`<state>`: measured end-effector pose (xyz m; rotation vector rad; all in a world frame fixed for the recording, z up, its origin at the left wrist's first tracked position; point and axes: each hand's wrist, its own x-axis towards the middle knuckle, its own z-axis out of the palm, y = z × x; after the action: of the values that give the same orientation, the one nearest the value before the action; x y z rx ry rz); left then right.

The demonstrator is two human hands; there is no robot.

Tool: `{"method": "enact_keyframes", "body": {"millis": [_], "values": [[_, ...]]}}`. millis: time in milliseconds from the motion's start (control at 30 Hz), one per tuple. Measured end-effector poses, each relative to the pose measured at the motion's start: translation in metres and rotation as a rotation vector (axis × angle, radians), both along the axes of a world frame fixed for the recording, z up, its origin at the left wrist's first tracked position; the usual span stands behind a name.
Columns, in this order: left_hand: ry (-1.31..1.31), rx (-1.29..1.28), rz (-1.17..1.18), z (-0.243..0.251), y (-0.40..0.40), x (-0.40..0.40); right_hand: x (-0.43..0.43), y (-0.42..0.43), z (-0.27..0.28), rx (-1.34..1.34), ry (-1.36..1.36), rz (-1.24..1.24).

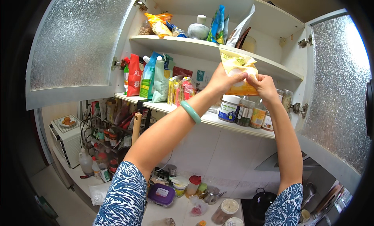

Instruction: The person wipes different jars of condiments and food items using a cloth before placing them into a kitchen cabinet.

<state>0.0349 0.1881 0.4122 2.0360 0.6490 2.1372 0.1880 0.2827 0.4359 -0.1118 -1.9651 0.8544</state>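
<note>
My left hand [223, 79] and my right hand [264, 87] both grip a yellow and orange plastic food bag [241, 65], thumbs close together on its front. The bag is upright in front of the cabinet's middle shelf edge, its upper part creased. Below it on the lower shelf [204, 117] stand a white-lidded supplement jar [229, 108], a dark glass jar [245, 112] and a jar with an orange label [257, 117]. Left of my hands, a red pouch [134, 75], a pale green spouted pouch [160, 79] and small yellow and red packets stand on the same shelf. A green bangle circles my left wrist.
Textured glass doors [76, 41] stand swung out on both sides. The upper shelf holds bags and a marble mortar [198, 31]. On the counter below are a purple-lidded box [161, 194], a metal teapot [213, 196], jars [225, 211] and a black wok [262, 199]. A white oven [68, 141] stands left.
</note>
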Motion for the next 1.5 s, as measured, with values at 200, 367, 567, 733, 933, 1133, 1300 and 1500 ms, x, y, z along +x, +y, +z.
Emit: {"method": "enact_keyframes", "body": {"millis": [200,367,567,733,933,1133,1300,1500], "values": [[-0.088,-0.111,-0.006,-0.010,-0.018,-0.013,-0.018,0.002,-0.006,0.038,0.046,0.038],[-0.111,-0.125,-0.027,-0.017,-0.030,-0.016,-0.016,-0.010,-0.012,0.021,-0.040,0.110],[-0.148,-0.161,0.023,-0.022,-0.039,-0.009,-0.013,-0.019,0.004,0.066,0.109,-0.126],[-0.143,-0.151,0.043,-0.032,-0.045,0.001,-0.009,-0.029,0.004,0.274,0.210,-0.408],[-0.153,-0.241,0.055,-0.057,-0.045,0.021,0.004,-0.010,-0.013,0.270,0.245,-0.406],[-0.172,-0.418,-0.073,-0.123,-0.031,0.048,0.039,0.007,-0.060,0.314,-0.020,-0.507],[-0.108,-0.553,-0.127,-0.205,-0.023,0.070,0.096,-0.012,-0.124,0.010,-0.430,-0.429],[-0.016,-0.813,-0.080,-0.328,-0.051,0.086,0.109,0.012,-0.295,-0.428,-0.537,-0.237]]}}
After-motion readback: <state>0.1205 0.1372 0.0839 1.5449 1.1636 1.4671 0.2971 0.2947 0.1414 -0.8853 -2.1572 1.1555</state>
